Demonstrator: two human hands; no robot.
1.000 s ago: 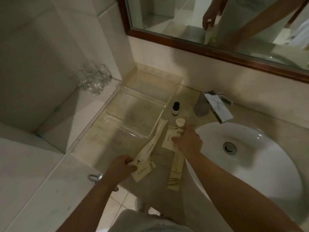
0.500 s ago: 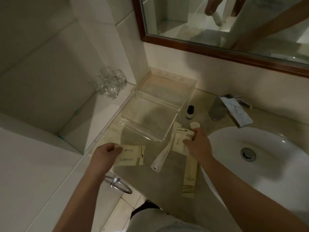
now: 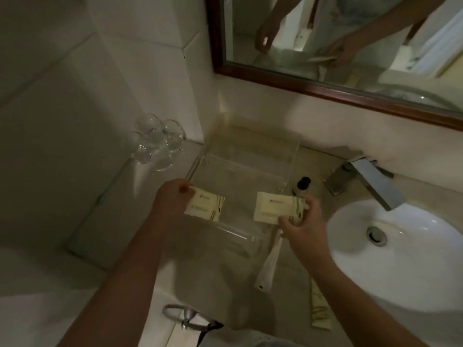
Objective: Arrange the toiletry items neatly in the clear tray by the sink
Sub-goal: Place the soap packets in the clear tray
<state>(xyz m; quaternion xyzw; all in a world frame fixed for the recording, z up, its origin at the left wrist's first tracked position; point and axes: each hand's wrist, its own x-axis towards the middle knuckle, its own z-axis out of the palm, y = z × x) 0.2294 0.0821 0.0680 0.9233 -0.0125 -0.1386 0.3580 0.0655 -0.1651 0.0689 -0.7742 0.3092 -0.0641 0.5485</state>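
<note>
Toiletry packets are held over the clear tray (image 3: 250, 156), which sits on the table left of the sink (image 3: 400, 254), against the far wall. In the head view, the left hand (image 3: 172, 196) pinches one cream packet (image 3: 205, 207) above the tray's left side, and the right hand (image 3: 300, 221) grips a second packet (image 3: 275, 207) above its right edge. A small dark-capped bottle (image 3: 303, 185) stands just right of the tray, near the faucet (image 3: 368, 181). A long white sachet (image 3: 269, 266) and a striped sachet (image 3: 319, 309) lie on the near table.

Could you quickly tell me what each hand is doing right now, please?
Left hand: closed on a cream packet.
Right hand: closed on another cream packet.
</note>
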